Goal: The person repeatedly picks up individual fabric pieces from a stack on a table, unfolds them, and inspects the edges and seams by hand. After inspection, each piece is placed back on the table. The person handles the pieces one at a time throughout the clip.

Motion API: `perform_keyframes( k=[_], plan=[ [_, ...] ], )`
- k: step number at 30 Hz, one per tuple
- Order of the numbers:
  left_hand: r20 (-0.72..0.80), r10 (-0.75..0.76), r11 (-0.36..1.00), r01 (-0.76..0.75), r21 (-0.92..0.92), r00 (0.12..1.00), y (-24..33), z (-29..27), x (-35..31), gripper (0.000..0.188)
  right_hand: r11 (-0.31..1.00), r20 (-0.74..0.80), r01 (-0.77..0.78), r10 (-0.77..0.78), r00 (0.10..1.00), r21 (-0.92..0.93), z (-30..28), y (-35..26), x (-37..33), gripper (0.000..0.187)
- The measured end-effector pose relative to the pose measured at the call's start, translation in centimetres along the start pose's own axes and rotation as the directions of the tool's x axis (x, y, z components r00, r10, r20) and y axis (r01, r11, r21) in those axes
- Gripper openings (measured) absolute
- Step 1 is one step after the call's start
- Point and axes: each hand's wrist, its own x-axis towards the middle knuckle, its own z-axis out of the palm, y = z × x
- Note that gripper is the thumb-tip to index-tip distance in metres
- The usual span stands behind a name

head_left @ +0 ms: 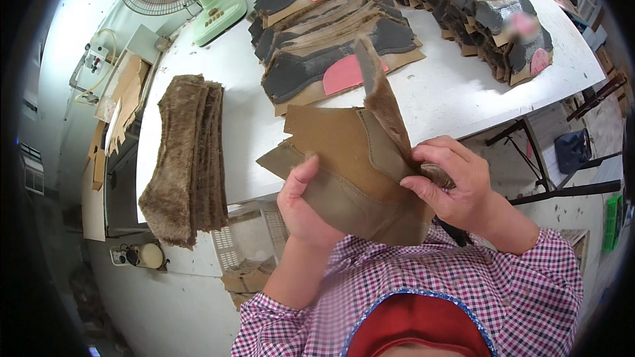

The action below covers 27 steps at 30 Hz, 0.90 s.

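Note:
In front of my body I hold up a stitched leather piece (pixel 337 142), tan in the middle with olive-brown panels, above the near edge of the table. My left hand (pixel 305 206) is closed on its lower left part, thumb lying on top and the other fingers hidden beneath. A narrow brown furry strip (pixel 387 102) stands up along the right side of the leather. My right hand (pixel 460 182) pinches this strip together with the leather's right edge, thumb and index finger close together. The strip's lower end curls by the right fingers.
On the white table (pixel 245 158) lie a stack of brown fur pieces (pixel 182 158) and overlapping rows of black-and-tan pieces (pixel 324 59) with pink patches. More such pieces (pixel 476 16) lie at the far right. A green fan (pixel 218 16) stands far left; a plastic crate (pixel 248 241) sits below the table.

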Motion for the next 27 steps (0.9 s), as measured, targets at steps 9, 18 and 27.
perform_keyframes(
  k=[9, 18, 27],
  plan=[
    [0.086, -0.056, 0.998, 0.052, 0.046, 0.995, -0.1, 0.7, -0.1, 0.048, 0.991, 0.164, -0.072, 0.054, 0.985, 0.111, -0.9, 0.0, -0.2, 0.022],
    [-0.060, 0.206, 0.778, -0.126, 0.615, 0.977, -0.8, -0.5, -0.6, 0.042, 0.983, 0.137, -0.099, 0.078, 0.987, 0.155, -0.2, 0.4, -1.5, 0.019],
    [-0.073, 0.159, 0.779, -0.079, 0.622, 0.985, -1.8, -0.3, -0.4, 0.045, 0.998, 0.020, -0.041, 0.041, 0.999, -0.048, -0.2, -0.2, -0.3, 0.019]
  ],
)
